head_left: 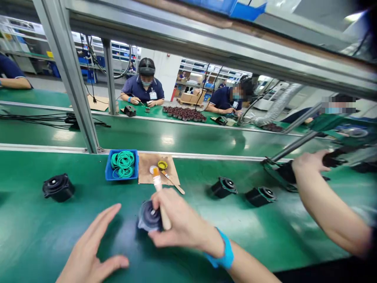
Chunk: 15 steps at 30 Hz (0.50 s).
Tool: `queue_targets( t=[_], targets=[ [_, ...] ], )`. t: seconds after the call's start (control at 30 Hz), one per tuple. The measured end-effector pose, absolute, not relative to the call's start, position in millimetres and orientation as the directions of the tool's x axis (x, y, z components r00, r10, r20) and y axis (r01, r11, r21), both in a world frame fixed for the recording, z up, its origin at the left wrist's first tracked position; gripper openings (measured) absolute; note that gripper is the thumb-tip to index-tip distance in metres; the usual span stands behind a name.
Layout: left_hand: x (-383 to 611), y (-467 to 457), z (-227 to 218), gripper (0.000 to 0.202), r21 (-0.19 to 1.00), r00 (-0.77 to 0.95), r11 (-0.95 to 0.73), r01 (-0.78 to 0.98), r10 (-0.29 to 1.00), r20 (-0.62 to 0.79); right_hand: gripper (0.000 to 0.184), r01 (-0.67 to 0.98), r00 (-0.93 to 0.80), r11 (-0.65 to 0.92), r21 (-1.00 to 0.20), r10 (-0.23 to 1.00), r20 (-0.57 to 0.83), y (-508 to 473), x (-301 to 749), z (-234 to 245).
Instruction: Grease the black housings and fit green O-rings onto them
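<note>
My right hand (179,222), with a blue wristband (224,255), is closed around a black round motor part (148,216) and a wooden-handled brush (157,182) whose bristles point away from me. The part sits low over the green belt (44,236). To the left of the part, my left hand (91,249) hovers open with fingers spread, holding nothing.
A blue tray (108,175) of green rings and a cardboard sheet (145,173) with a yellow cap (162,164) and a second brush lie ahead. Black parts sit at the left (58,187) and right (224,186) (260,195). A co-worker's arm (324,196) reaches in from the right. A metal post (70,78) stands ahead.
</note>
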<state>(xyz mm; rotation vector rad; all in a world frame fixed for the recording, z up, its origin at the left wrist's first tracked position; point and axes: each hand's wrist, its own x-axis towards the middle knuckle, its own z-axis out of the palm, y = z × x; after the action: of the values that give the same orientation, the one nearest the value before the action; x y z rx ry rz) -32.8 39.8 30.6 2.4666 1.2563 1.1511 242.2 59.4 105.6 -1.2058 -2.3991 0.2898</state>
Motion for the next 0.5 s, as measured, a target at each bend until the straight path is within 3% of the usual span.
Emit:
queue_targets(
  t=[0.1,0.17,0.23,0.33,0.4,0.43,0.5],
  targets=[
    [-62.4,65.5,44.5,0.068,0.326,0.195,-0.499,0.803,0.737,0.648,0.032,0.957,-0.198,0.263,-0.124,0.901,0.386,71.3,289.3,104.3],
    [-87.8,88.0,53.9,0.072,0.3,0.042,-0.353,0.886,0.706,0.707,0.024,0.992,-0.073,0.11,-0.063,0.902,0.425,81.1,320.5,100.0],
    [-111.4,109.1,60.1,0.084,0.373,-0.099,-0.2,0.906,0.757,0.646,0.02,0.999,0.021,-0.007,-0.032,0.888,0.459,87.1,346.9,93.1],
    [-136.2,130.3,61.8,0.097,0.476,-0.165,-0.086,0.875,0.871,0.462,0.021,0.996,0.087,-0.091,-0.017,0.862,0.5,86.9,379.1,79.6],
    [-144.2,137.0,59.4,0.092,0.502,-0.179,-0.042,0.864,0.906,0.384,0.031,0.996,0.056,-0.085,0.028,0.84,0.54,85.5,396.5,71.4],
    [-145.5,138.4,58.1,0.087,0.516,-0.187,-0.024,0.856,0.916,0.353,0.033,0.998,-0.027,-0.009,0.065,0.847,0.531,85.9,402.4,68.6],
    [-142.5,137.1,56.3,0.08,0.544,-0.206,0.002,0.839,0.926,0.315,0.025,0.985,-0.077,-0.025,0.17,0.823,0.563,89.7,403.5,67.8]
  ],
)
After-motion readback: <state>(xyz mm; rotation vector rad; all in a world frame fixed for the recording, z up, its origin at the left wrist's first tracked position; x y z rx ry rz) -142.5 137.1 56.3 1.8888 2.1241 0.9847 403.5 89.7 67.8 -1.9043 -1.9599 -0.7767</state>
